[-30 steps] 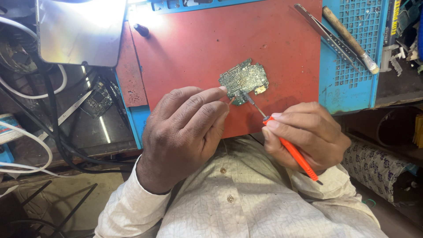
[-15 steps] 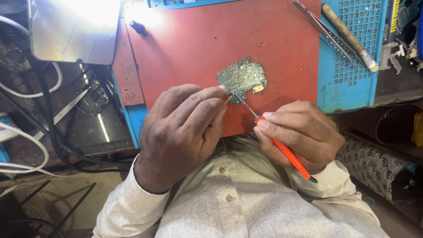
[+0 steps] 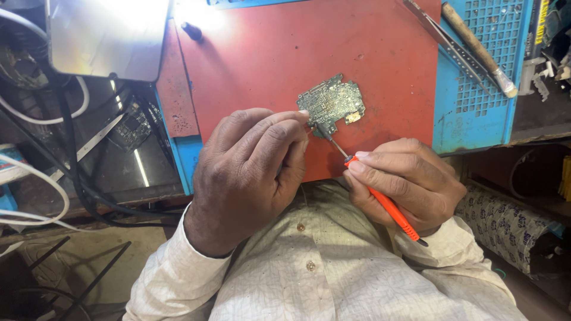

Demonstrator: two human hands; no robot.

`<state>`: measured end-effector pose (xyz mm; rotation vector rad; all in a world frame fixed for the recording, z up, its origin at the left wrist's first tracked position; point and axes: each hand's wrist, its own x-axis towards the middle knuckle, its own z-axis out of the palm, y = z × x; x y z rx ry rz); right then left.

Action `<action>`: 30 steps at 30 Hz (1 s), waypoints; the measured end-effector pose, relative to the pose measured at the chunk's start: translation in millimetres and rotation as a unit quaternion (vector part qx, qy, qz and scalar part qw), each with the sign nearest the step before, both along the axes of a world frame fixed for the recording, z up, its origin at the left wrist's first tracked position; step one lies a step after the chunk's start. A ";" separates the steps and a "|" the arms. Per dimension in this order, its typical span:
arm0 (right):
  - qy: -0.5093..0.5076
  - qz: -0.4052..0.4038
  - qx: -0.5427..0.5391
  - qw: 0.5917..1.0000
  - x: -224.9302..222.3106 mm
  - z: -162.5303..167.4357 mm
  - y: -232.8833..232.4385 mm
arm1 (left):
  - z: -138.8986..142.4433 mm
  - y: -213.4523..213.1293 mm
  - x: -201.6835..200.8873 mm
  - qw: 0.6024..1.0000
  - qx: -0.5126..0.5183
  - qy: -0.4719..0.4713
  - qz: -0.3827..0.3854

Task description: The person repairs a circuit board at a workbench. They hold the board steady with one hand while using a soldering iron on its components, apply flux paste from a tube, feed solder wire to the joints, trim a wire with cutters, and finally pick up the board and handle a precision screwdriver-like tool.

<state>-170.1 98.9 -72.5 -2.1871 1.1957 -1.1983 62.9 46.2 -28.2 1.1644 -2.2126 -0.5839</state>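
Head view, looking down at my desk: one green circuit board (image 3: 331, 101) lies on one red mat (image 3: 267, 65), near the mat's front edge. My left hand (image 3: 250, 172) is curled, its fingertips (image 3: 302, 114) pressing the board's near-left edge. My right hand (image 3: 404, 181) is closed around one orange-handled screwdriver (image 3: 380, 199), whose metal tip meets the board's lower left corner, just beside my left fingertips. Both hands hang over the mat's front edge, above my pale shirt.

One blue perforated tray (image 3: 482, 77) sits against the mat's right side, carrying one wooden-handled brush (image 3: 476, 47) and one pair of metal tweezers (image 3: 446, 44), laid side by side and well apart from the board. One small dark knob (image 3: 191, 30) stands at the mat's far left corner. One shiny metal plate (image 3: 107, 35) glares at upper left, above a tangle of black and white cables (image 3: 53, 178).

Most of the mat beyond and left of the board lies bare; the right strip up to the tray is narrower.
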 end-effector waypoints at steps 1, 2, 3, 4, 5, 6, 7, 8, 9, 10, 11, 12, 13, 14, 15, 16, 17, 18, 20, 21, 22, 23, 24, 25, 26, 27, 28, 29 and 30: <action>-0.001 0.004 -0.006 1.000 -1.1 -2.0 0.7 | 0.1 0.5 0.5 1.000 -0.001 0.001 0.000; -0.002 0.006 -0.013 1.000 -3.1 -3.4 1.3 | 0.0 0.6 0.8 1.000 -0.002 0.003 -0.001; -0.002 0.018 -0.014 1.000 -6.6 -3.9 1.6 | -0.1 0.9 0.5 1.000 -0.003 0.005 -0.004; -0.003 0.028 -0.014 0.999 -10.7 -4.0 1.8 | 0.4 1.7 0.4 1.000 0.009 0.014 0.000; -0.003 0.038 -0.016 0.999 -15.2 -3.7 1.7 | 1.4 2.6 0.8 1.000 0.020 0.022 0.003; -0.023 0.030 -0.018 0.999 -19.6 -3.1 1.7 | 2.2 3.0 1.0 0.999 0.031 0.030 0.007; -0.043 0.024 -0.020 0.999 -23.2 -3.1 0.8 | 2.4 3.1 0.9 0.999 0.024 0.038 0.007; -0.065 0.020 -0.021 0.997 -25.8 -3.2 0.5 | 2.9 3.5 1.1 0.999 0.019 0.044 0.008; -0.058 0.019 -0.005 0.998 -26.3 -2.6 1.6 | 3.7 4.6 1.4 0.999 0.015 0.050 0.010; -0.051 0.017 0.011 0.999 -26.7 -2.0 2.3 | 3.9 5.8 1.2 0.999 0.012 0.043 0.010; -0.042 0.015 0.026 0.999 -26.0 -1.6 3.3 | 3.2 6.1 0.7 0.999 0.007 0.036 0.009; -0.027 0.023 0.021 0.999 -24.6 -1.2 4.3 | 1.9 6.0 0.0 1.000 0.001 0.030 0.008; -0.011 0.031 0.016 0.999 -23.0 -0.4 5.1 | 0.6 5.9 -0.3 1.000 -0.005 0.022 0.004; 0.005 0.040 0.012 0.999 -21.0 0.3 5.9 | -0.4 6.6 -0.6 1.000 -0.008 0.015 0.001; 0.003 0.042 0.009 0.999 -19.3 0.6 5.6 | -0.7 8.2 -0.5 1.000 -0.010 0.006 -0.001; 0.001 0.044 0.006 0.999 -17.6 0.7 5.0 | -1.1 9.3 -0.3 1.000 -0.009 0.006 0.001; 0.000 0.045 0.000 0.999 -15.6 0.5 4.1 | -2.0 9.8 0.5 1.000 -0.009 0.006 0.001; -0.005 0.039 -0.004 0.999 -14.0 0.4 3.4 | -2.5 9.9 0.7 1.000 -0.009 0.007 0.001; -0.016 0.027 -0.011 0.999 -10.2 -0.4 2.2 | -3.9 10.4 1.1 1.000 -0.008 0.006 0.002; -0.019 0.025 -0.009 0.999 -9.0 -0.2 2.0 | -4.1 10.4 1.1 1.000 -0.008 0.006 0.002; -0.022 0.025 -0.007 0.999 -8.0 -0.2 1.8 | -5.0 10.7 1.0 1.000 -0.008 0.007 0.003; -0.025 0.023 -0.004 0.999 -7.5 0.1 1.7 | -5.3 10.8 1.1 1.000 -0.008 0.007 0.004; -0.019 0.027 -0.004 0.999 -7.4 0.4 1.6 | -5.5 10.8 1.3 1.000 -0.006 0.007 0.003; -0.013 0.029 -0.005 0.999 -7.9 1.0 1.2 | -5.8 10.5 1.7 1.000 -0.004 0.010 0.002; -0.006 0.032 -0.006 0.999 -8.5 1.5 0.8 | -6.1 9.9 2.2 1.000 -0.002 0.012 0.000; 0.000 0.038 -0.008 0.999 -9.5 2.1 -0.1 | -5.9 10.1 2.6 1.000 -0.001 0.014 -0.001; 0.006 0.044 -0.009 0.999 -10.5 2.5 -1.1 | -5.8 10.4 2.7 1.000 0.000 0.013 0.000; 0.011 0.049 -0.011 0.999 -10.9 2.7 -2.2 | -6.1 9.9 3.1 1.000 0.001 0.012 0.000; 0.006 0.045 -0.009 0.999 -10.8 2.7 -3.0 | -6.5 9.3 3.7 1.000 0.002 0.012 0.000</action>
